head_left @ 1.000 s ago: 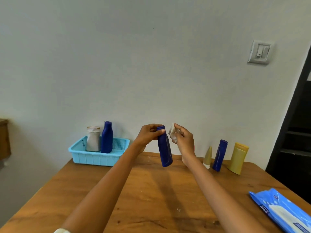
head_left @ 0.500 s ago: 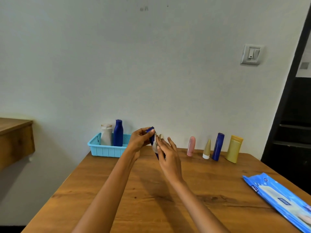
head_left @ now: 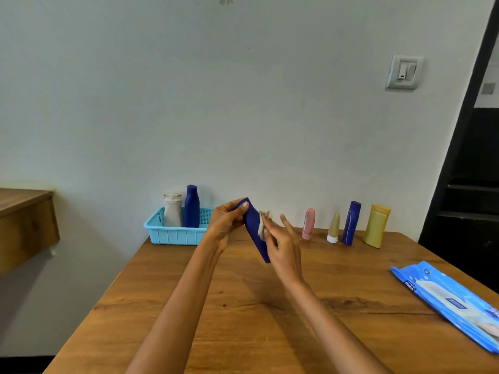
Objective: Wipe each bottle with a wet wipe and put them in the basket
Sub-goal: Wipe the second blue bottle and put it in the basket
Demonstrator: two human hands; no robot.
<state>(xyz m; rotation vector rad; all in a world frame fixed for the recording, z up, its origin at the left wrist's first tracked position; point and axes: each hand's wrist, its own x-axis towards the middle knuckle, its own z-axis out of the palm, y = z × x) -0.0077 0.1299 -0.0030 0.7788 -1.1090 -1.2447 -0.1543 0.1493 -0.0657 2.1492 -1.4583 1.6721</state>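
Head view: left hand (head_left: 225,221) fingers clamp tilted blue bottle (head_left: 255,230) (glossy); right hand (head_left: 283,247) fingers press wipe (head_left: 262,225) on it.

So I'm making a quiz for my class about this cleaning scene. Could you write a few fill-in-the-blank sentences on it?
1. The left hand grips the held blue bottle near its ____.
2. The right hand presses a ____ against that bottle.
3. The light blue basket already holds ____ bottles.
4. ____ bottles stand in a row by the wall on the table.

Missing words: top; wet wipe; two; four
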